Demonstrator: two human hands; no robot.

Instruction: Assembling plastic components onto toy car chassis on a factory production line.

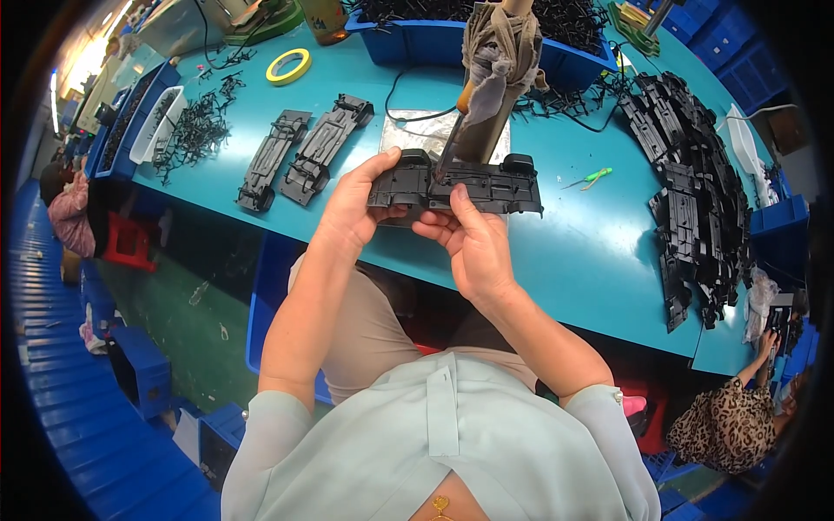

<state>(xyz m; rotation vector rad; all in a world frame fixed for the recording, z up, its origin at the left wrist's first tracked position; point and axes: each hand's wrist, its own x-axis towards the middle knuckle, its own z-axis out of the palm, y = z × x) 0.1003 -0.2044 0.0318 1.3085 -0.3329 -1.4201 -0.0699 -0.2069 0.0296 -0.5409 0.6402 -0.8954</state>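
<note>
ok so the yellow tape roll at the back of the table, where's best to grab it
Take the yellow tape roll by its rim, from straight above. It lies flat on the teal table with its open centre up, so one finger could go inside the ring and the thumb outside.

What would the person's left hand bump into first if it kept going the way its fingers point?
Probably the wrapped upright tool just beyond the black plastic chassis that the left hand holds; depth is hard to judge.

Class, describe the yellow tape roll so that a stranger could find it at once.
Start at the teal worktable and go to its far left part, past the two flat black plastic chassis plates. There a yellow ring of tape lies flat. It is the only round, yellow thing among the black parts.
</note>
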